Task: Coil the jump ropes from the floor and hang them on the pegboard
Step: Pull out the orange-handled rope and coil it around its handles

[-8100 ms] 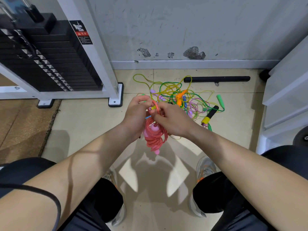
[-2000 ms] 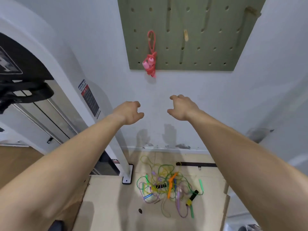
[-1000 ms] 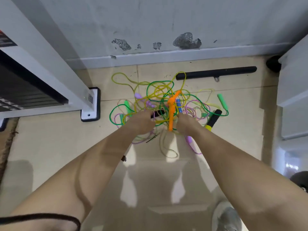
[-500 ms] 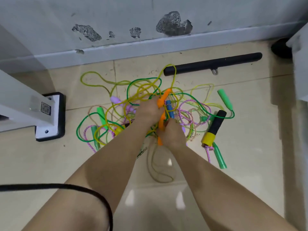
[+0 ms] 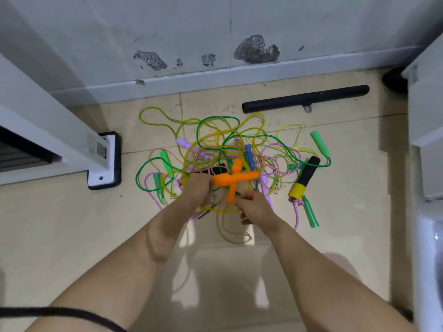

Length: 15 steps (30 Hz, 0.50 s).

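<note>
I saw the left hand (image 5: 197, 189) grip an orange plastic rope handle (image 5: 247, 176), the right hand (image 5: 255, 208) pinch the crossing orange handle (image 5: 232, 195); tangle of coloured ropes (image 5: 225, 149) at twelve o'clock.

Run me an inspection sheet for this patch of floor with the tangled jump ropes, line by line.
Surface: beige tiled floor, with some grit near the wall.
Job's things: jump ropes in one uncoiled tangle on the floor; two orange handles crossed over it; pegboard not in view.
Clutter: black bar lying along the skirting.
Grippers: left hand grips the crosswise orange handle; right hand pinches the lower end of the other.
Cables: black cord crossing the bottom left corner.
Surroundings: white machine frame at left, chipped wall behind, white equipment at right.
</note>
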Available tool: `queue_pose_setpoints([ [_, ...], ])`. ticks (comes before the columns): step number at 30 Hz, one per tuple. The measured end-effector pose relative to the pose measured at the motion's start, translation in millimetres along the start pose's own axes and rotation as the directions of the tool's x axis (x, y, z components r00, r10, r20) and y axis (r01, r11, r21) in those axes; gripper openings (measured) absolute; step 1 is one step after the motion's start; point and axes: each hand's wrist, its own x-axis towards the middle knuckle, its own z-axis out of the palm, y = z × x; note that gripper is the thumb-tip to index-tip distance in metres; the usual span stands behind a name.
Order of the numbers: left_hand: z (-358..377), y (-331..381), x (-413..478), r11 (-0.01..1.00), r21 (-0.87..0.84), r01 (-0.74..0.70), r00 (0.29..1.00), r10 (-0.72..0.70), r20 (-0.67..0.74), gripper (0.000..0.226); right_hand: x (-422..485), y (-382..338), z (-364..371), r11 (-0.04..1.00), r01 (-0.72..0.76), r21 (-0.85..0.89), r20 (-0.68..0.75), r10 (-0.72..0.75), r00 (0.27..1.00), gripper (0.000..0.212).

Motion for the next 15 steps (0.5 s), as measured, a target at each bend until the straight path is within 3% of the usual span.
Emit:
queue_pose_setpoints([
  [2, -13.5, -6.4, -30.4, 0.993, -0.079, 0.086, 0.994, -0.079, 0.081, 0.035, -25.2, 9.3, 5.2, 0.998, -0.051, -0.04, 0.025, 0.052, 0.998, 0.014],
  [6, -38.4, -6.2, -89.3, 0.994, -0.058, 0.094, 0.95, -0.073, 0.304, 0.038, -71.0, 24.7, 9.4, 0.913, -0.085, -0.4, -0.037, 0.076, 0.996, 0.032],
  [10, -60.0, 18.4, -153.8, 0.96, -0.116, 0.257, 0.851, -0.167, 0.498, 0.053, -118.0, 4.1, -0.2, 0.978, -0.109, -0.18, -0.184, 0.076, 0.98, 0.02],
  [13, -76.8, 34.6, -199.9, 0.919, -0.23, 0.32, 0.813, -0.141, 0.565, 0.055, -147.5, -15.1, -9.4, 0.998, 0.04, 0.057, -0.176, -0.03, 0.984, 0.036],
  [15, -86.7, 37.1, -222.6, 0.892, -0.308, 0.332, 0.822, -0.113, 0.559, 0.052, -166.8, -29.8, -9.8, 0.987, 0.155, 0.03, -0.101, -0.152, 0.983, 0.046],
])
